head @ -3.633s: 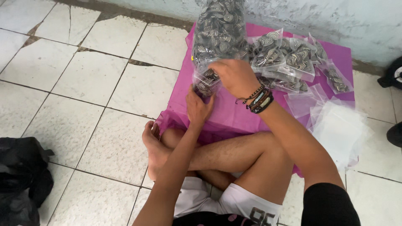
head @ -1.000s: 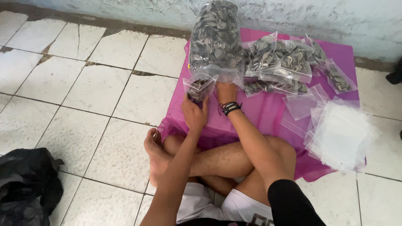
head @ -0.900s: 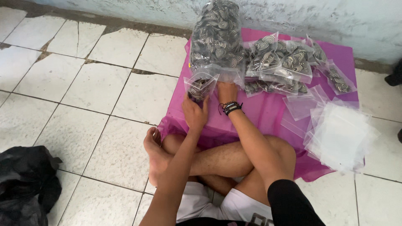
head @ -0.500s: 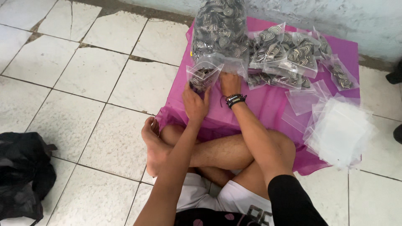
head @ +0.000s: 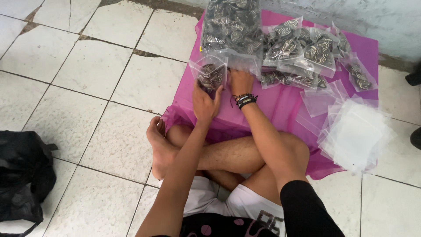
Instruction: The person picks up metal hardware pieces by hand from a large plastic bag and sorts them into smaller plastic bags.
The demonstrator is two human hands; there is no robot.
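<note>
The left hand (head: 206, 102) has a closed grip on a small clear bag (head: 210, 74) of striped pieces; the right hand (head: 240, 81) touches the bag's edge just beside it, its grip hidden, over the purple cloth (head: 280, 105).

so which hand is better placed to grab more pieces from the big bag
Right hand: it is already at the big bag's mouth. The left hand is busy holding the small bag.

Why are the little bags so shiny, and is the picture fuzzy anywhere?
Head view: soft daylight glints off the clear small bag in the left hand and whitens the empty bag stack; shadows are faint; the right hand looks sharp, edges slightly soft.
</note>
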